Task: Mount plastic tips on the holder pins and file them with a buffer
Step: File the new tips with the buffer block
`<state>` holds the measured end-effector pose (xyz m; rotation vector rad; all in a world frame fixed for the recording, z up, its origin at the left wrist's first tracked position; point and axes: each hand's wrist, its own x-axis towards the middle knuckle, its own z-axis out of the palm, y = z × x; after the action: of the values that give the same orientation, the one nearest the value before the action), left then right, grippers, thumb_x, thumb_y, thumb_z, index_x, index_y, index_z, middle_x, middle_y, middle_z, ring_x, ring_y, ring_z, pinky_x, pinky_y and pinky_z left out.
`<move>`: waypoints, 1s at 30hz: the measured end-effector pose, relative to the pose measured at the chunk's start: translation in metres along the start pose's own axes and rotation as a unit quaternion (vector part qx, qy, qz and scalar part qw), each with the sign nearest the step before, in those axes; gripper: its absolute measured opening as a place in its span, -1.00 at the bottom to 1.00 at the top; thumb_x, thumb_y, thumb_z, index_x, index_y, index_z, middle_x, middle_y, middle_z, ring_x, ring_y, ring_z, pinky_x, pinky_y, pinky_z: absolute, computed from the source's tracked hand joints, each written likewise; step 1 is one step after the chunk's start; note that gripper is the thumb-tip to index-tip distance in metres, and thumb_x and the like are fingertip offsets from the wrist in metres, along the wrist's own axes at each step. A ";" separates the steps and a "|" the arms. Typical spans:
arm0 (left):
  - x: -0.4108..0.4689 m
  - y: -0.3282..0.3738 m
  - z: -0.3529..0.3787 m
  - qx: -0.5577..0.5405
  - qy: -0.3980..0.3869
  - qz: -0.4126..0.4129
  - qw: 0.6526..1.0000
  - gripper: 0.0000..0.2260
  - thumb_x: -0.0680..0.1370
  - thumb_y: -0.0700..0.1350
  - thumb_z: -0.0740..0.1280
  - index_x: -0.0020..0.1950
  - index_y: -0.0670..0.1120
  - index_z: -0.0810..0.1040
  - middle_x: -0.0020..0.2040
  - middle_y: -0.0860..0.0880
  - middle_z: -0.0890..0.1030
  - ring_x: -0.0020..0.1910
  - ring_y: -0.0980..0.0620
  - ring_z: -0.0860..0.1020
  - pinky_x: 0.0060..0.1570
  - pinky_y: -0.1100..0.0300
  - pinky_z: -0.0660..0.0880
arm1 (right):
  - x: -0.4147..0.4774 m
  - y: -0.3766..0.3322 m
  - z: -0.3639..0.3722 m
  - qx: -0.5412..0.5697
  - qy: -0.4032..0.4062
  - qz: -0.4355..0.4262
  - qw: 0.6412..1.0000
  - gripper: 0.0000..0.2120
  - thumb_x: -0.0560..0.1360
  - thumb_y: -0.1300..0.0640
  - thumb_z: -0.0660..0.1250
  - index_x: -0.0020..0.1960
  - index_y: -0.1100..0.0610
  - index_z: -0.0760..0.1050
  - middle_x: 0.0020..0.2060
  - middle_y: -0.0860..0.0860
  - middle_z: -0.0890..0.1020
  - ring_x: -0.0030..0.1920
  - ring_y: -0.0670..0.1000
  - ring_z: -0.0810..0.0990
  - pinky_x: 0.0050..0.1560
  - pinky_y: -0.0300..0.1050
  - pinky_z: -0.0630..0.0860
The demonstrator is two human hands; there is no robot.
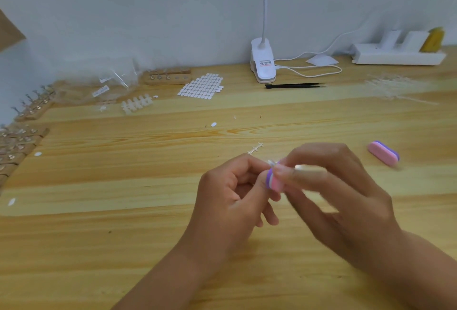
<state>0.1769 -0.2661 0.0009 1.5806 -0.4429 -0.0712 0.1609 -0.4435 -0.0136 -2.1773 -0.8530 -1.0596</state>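
Barely visible: tip beside blurred buffer.

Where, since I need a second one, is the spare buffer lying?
In the head view, the spare buffer lies on the table on the right side, just beyond and right of the right hand, not touching it.
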 end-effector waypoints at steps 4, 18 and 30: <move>-0.001 0.001 0.000 -0.006 -0.001 0.003 1.000 -0.90 0.53 -0.04 0.37 -0.17 0.00 0.61 -0.35 -0.04 0.64 -0.49 -0.02 0.62 -0.50 0.23 0.47 | -0.003 0.003 -0.002 -0.007 -0.003 -0.014 1.000 -0.75 0.54 0.38 0.41 0.16 0.16 0.59 0.00 0.12 0.62 0.05 0.06 0.59 0.11 -0.15 0.50; 0.001 0.002 0.000 -0.022 -0.003 0.008 1.000 -0.88 0.56 -0.14 0.33 -0.16 -0.03 0.61 -0.34 -0.07 0.64 -0.46 -0.04 0.63 -0.48 0.21 0.49 | 0.002 -0.001 -0.001 0.018 0.018 0.020 0.999 -0.81 0.56 0.32 0.40 0.11 0.11 0.60 0.00 0.08 0.59 0.01 0.07 0.61 0.05 -0.08 0.54; -0.001 0.003 0.001 -0.031 -0.006 0.022 0.999 -0.89 0.55 -0.11 0.36 -0.14 -0.10 0.59 -0.36 -0.03 0.64 -0.45 -0.02 0.63 -0.47 0.21 0.49 | 0.000 -0.006 -0.001 0.011 0.014 -0.012 1.000 -0.78 0.56 0.34 0.40 0.17 0.15 0.57 0.03 0.04 0.58 0.07 0.02 0.58 0.13 -0.18 0.49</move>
<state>0.1752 -0.2670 0.0031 1.5094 -0.4804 -0.0599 0.1562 -0.4398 -0.0116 -2.1345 -0.8773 -1.0851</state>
